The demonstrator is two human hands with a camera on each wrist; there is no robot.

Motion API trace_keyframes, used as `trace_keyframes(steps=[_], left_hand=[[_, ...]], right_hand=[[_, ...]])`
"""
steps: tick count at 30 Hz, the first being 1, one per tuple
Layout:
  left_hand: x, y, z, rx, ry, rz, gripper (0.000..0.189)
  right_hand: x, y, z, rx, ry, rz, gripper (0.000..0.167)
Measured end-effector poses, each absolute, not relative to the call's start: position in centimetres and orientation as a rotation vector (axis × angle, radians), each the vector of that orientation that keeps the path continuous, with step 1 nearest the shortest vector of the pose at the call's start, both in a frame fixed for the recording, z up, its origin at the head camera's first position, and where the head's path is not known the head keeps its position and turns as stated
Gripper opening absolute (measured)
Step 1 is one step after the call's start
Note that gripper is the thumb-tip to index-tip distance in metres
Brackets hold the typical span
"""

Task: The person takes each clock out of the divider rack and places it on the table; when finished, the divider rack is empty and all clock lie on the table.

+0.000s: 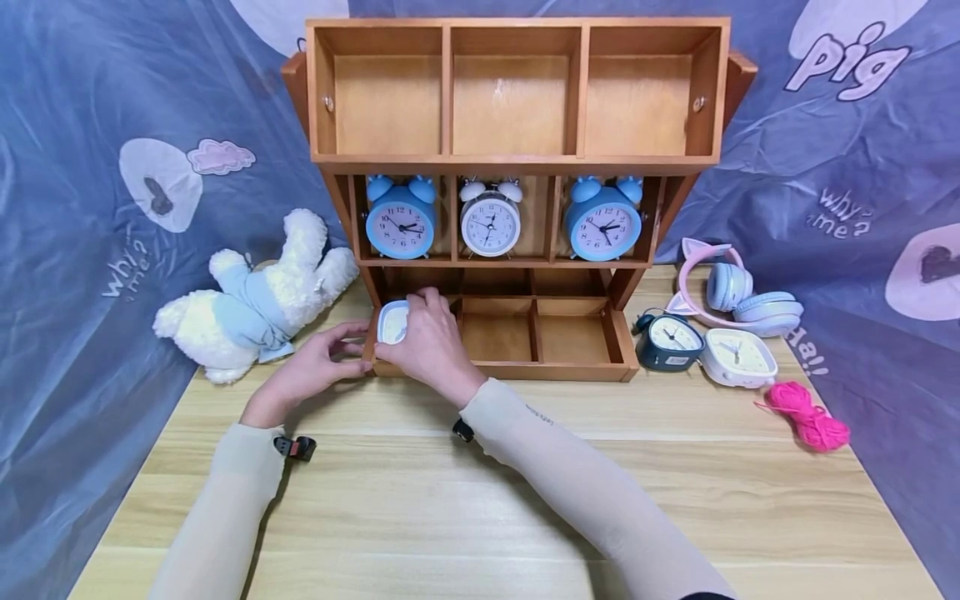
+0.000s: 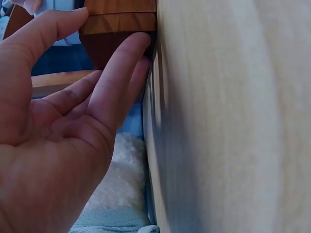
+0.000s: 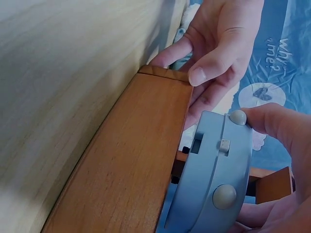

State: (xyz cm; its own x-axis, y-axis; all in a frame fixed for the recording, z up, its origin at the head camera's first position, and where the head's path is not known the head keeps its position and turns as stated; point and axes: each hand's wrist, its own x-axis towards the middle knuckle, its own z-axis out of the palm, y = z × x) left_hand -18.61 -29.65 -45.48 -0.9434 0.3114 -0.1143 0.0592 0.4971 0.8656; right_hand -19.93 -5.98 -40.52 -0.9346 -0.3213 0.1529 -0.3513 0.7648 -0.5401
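Note:
A light-blue alarm clock point(image 3: 214, 170) with rounded corners and round pale knobs is in my right hand point(image 1: 431, 337), held between thumb and fingers. It stands tilted at the left compartment of the lowest tier of a brown wooden shelf point(image 3: 121, 145); the hand covers part of it in the head view. My left hand point(image 1: 318, 367) is at the left end of that tier. Its thumb and spread fingers point(image 2: 116, 77) touch the end panel from outside, near the front corner. On the middle tier stand two blue twin-bell clocks point(image 1: 401, 229) and a white one point(image 1: 490, 225).
A white plush toy point(image 1: 255, 296) in light blue lies left of the shelf. To the right are a dark green clock point(image 1: 670, 340), a white clock point(image 1: 738, 358), pink-and-blue cat-ear headphones point(image 1: 731, 292) and pink yarn point(image 1: 810, 417). Patterned blue cloth point(image 1: 67, 250) hangs behind.

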Motion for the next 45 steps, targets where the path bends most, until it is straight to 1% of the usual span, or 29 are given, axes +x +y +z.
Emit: trace_keyframes(steps=[10, 21, 38, 45], left_hand=[[-18.6, -29.7, -45.6, 0.310, 2.467, 1.435, 0.075], [-18.5, -29.7, -45.6, 0.293, 2.462, 1.443, 0.074], [-18.4, -29.9, -45.5, 0.316, 2.474, 1.416, 0.075], [-18.5, -29.9, -45.6, 0.312, 2.465, 1.427, 0.075]], right_hand=[[-19.0, -5.6, -40.5, 0.585, -2.889, 0.975, 0.095], [-17.1, -5.0, -40.3, 0.584, -2.866, 1.034, 0.091], [-13.7, -4.7, -40.7, 0.628, -2.847, 1.094, 0.080], [-12.8, -4.5, -41.1, 0.628, -2.871, 1.067, 0.081]])
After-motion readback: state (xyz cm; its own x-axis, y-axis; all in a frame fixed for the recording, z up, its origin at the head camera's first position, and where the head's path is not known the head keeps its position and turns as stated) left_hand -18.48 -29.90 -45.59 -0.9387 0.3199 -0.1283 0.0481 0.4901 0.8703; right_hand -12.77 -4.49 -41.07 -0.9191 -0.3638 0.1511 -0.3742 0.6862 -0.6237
